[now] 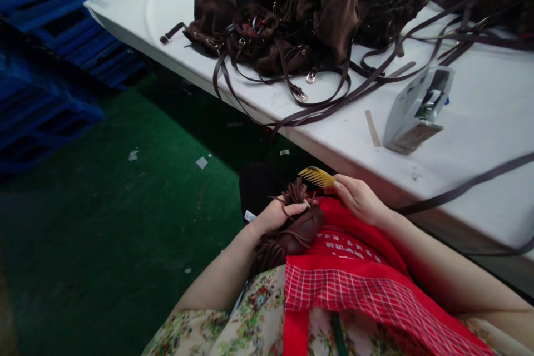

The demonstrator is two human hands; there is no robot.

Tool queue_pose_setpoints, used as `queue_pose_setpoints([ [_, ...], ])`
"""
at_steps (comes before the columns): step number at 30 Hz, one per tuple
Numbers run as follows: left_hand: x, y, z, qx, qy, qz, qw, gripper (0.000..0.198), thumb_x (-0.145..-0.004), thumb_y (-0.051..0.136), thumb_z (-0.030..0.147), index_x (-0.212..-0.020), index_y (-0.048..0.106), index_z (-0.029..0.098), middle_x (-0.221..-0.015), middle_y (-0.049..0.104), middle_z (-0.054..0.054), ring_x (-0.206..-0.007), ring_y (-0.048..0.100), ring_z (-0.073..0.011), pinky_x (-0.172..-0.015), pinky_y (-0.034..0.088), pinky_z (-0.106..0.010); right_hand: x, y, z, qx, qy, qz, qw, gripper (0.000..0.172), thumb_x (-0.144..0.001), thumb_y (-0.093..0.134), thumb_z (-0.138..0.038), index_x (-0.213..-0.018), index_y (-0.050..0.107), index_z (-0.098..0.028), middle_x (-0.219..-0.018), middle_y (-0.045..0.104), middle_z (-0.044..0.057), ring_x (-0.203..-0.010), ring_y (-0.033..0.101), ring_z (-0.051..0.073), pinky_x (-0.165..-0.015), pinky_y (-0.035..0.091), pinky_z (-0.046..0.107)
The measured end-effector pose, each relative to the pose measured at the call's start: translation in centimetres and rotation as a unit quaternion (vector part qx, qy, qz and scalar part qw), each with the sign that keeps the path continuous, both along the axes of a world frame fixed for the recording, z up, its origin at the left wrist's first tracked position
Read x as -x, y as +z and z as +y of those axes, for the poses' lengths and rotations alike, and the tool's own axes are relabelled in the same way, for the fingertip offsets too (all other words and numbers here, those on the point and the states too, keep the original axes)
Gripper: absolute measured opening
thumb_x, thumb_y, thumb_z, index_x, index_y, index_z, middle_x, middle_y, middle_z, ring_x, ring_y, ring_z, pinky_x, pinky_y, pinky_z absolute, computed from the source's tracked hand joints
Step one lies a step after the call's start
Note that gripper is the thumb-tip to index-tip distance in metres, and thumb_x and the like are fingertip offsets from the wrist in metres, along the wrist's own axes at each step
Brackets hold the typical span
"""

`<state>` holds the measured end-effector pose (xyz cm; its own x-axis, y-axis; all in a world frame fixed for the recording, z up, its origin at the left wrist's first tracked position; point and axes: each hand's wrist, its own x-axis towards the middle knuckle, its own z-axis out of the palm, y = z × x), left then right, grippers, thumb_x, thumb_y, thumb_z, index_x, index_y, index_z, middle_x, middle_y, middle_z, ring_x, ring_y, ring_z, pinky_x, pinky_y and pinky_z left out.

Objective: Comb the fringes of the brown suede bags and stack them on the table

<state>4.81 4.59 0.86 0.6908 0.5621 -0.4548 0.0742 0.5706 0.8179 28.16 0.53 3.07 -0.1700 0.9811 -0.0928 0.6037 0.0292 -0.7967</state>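
My right hand (362, 198) grips a yellow wide-toothed comb (317, 177) by one end, its teeth pointing down and to the left. Just left of it, my left hand (276, 214) is closed around a brown fringed tassel (296, 192) with its strands sticking up. Below that hand, a dark brown leather piece (299, 232) with thin cords lies on my lap against the red apron (354, 239). More brown fringe (269, 255) hangs at its lower left. The comb's teeth are close to the tassel strands; whether they touch is hard to tell.
A white-covered table (334, 142) stands ahead, with a heap of dark brown bags (292, 16) and trailing straps (329, 108). A tape dispenser (417, 111) and a thin beige strip (372, 128) lie on the right. Blue pallets (62, 22) are stacked at left. Paper scraps (202, 162) dot the green floor.
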Motion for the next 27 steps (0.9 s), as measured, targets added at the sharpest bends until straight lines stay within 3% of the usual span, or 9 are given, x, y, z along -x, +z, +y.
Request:
queue_pose_setpoints([
  [5, 0.0, 0.1, 0.4, -0.023, -0.019, -0.033, 0.999, 0.034, -0.074, 0.071, 0.035, -0.099, 0.067, 0.012, -0.107, 0.069, -0.012, -0.100, 0.062, -0.0228, -0.093, 0.045, -0.036, -0.6, -0.7, -1.4, 0.018, -0.020, 0.002, 1.000, 0.042, -0.097, 0.025, -0.047, -0.083, 0.054, -0.020, -0.074, 0.059, 0.004, -0.066, 0.053, 0.016, -0.065, 0.042, 0.027],
  [11, -0.4, -0.2, 0.4, -0.032, -0.034, -0.024, 0.999, 0.036, -0.073, 0.072, 0.035, -0.100, 0.067, 0.012, -0.103, 0.070, -0.009, -0.098, 0.062, -0.0220, -0.094, 0.045, -0.035, 1.3, -0.6, -2.4, -0.017, 0.093, -0.112, 0.989, 0.036, -0.098, 0.027, -0.039, -0.099, 0.056, -0.019, -0.094, 0.062, 0.007, -0.080, 0.059, 0.017, -0.073, 0.042, 0.027],
  [17, -0.6, 0.4, -0.1, -0.033, -0.085, -0.057, 0.994, 0.035, -0.075, 0.069, 0.041, -0.094, 0.070, 0.013, -0.097, 0.070, -0.008, -0.094, 0.063, -0.0219, -0.088, 0.047, -0.034, 2.9, -1.6, -1.7, -0.015, 0.156, -0.250, 0.955, 0.032, -0.098, 0.030, -0.036, -0.104, 0.057, -0.020, -0.097, 0.062, 0.007, -0.075, 0.061, 0.016, -0.062, 0.039, 0.025],
  [22, -1.0, 0.8, -0.7, -0.067, -0.057, -0.023, 0.996, 0.036, -0.079, 0.063, 0.047, -0.086, 0.070, 0.013, -0.089, 0.068, -0.008, -0.089, 0.061, -0.0198, -0.083, 0.047, -0.030, 3.4, -2.4, -0.8, -0.001, 0.129, -0.292, 0.948, 0.032, -0.099, 0.029, -0.036, -0.105, 0.056, -0.021, -0.098, 0.063, 0.006, -0.074, 0.062, 0.015, -0.059, 0.036, 0.024],
  [27, -1.1, 1.4, -1.4, -0.108, -0.057, -0.040, 0.992, 0.038, -0.079, 0.063, 0.049, -0.082, 0.067, 0.011, -0.082, 0.065, -0.006, -0.079, 0.058, -0.0159, -0.079, 0.046, -0.029, 2.8, -5.9, 0.1, 0.075, 0.085, -0.328, 0.938, 0.030, -0.098, 0.030, -0.035, -0.100, 0.057, -0.021, -0.095, 0.066, 0.007, -0.077, 0.063, 0.017, -0.060, 0.037, 0.024],
])
